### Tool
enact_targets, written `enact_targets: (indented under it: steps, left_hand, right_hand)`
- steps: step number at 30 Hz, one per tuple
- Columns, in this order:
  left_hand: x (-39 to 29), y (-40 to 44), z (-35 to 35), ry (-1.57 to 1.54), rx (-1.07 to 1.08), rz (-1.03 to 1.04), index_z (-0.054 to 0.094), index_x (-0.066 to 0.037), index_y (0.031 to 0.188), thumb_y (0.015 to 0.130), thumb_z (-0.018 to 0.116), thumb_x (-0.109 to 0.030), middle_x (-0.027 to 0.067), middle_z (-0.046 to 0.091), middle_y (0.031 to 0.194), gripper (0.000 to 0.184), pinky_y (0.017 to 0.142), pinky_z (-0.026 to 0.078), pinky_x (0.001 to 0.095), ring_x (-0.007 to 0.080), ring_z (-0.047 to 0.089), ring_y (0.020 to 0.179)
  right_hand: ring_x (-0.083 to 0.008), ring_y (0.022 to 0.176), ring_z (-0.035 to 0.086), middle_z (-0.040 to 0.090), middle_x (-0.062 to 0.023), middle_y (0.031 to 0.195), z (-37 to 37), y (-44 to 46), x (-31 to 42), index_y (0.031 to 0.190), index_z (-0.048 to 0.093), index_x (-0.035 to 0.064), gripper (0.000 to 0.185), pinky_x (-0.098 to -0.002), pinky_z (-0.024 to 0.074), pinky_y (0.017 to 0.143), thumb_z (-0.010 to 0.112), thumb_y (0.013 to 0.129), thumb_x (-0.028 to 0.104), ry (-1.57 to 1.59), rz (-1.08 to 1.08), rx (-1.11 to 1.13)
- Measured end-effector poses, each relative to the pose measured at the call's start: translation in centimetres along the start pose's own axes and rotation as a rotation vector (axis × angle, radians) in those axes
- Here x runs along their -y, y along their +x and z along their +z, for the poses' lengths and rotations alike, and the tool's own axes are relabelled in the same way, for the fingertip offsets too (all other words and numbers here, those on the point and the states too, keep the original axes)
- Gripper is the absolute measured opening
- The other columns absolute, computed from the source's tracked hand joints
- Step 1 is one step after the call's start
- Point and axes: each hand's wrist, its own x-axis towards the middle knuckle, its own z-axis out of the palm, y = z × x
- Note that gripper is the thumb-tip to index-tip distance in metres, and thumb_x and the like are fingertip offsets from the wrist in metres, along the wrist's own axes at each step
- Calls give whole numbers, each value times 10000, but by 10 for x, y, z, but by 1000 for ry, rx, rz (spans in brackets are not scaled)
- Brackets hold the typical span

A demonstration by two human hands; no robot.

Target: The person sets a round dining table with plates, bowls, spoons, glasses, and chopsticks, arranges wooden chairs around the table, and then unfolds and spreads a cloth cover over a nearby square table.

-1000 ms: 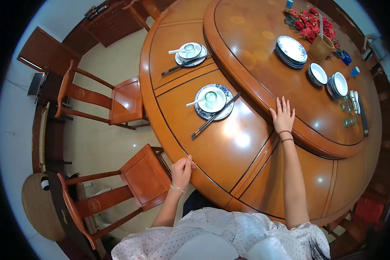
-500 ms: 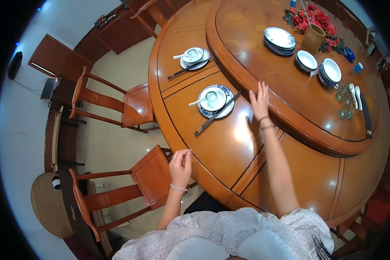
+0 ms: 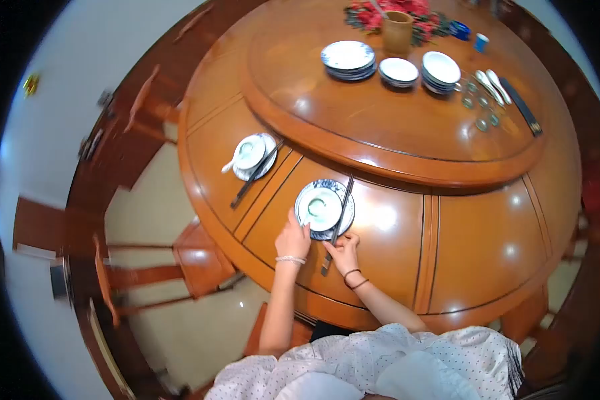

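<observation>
A bowl [image 3: 321, 209] sits on a blue-patterned plate [image 3: 324, 184], with a small green-tinted glass [image 3: 318, 203] inside it. My left hand [image 3: 293, 241] is closed at the lower left rim of this setting, where its fingers hide the spoon and what exactly they grip. A pair of dark chopsticks [image 3: 346, 201] leans across the plate's right side. Near their lower part, my right hand [image 3: 343, 253] pinches them with thumb and fingers, just below the plate.
Another setting with a bowl [image 3: 250, 153] and chopsticks [image 3: 245, 189] lies to the left. The raised turntable [image 3: 393, 150] carries stacked plates [image 3: 348, 56], bowls [image 3: 441, 69], glasses [image 3: 481, 124], spoons [image 3: 497, 87] and a wooden pot [image 3: 397, 33]. Chairs [image 3: 200, 260] stand left.
My view has turned, shifting the table leftward. My right hand has left the turntable edge for the chopsticks. My left hand has moved from beyond the table edge to the plate setting.
</observation>
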Motion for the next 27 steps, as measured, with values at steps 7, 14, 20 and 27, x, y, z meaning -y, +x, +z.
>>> enact_targets:
  steps: [7,14,20,27]
  left_hand:
    - [21,7,-8,-4,286,183,270,15,1210,792,437,-91,231,582,766,462,612,436,446,379,564,696]
    - [44,12,-44,-198,10,237,461,-19,939,829,412,-122,237,555,673,159,555,406,481,398,542,631]
    - [15,21,-76,-290,-193,311,426,9,799,875,363,-153,210,494,637,190,511,350,409,370,483,590]
    - [-34,-4,-62,-605,-156,331,403,11,776,886,339,-159,168,465,583,213,487,346,368,300,463,525]
  right_hand:
    - [-326,787,538,531,-207,887,6,-26,6,1077,325,-12,324,-370,427,694,465,814,116,-327,-156,-312]
    - [-372,839,516,529,-208,957,-86,-65,80,1092,444,31,296,-405,426,704,443,835,178,-620,-383,-476]
    - [-358,785,528,504,-191,960,-174,27,157,1207,344,32,416,-414,442,637,427,840,209,-1007,-287,-364]
    - [-289,780,567,525,-174,919,-178,73,157,1195,337,-40,434,-384,476,622,411,843,202,-1113,-203,-284]
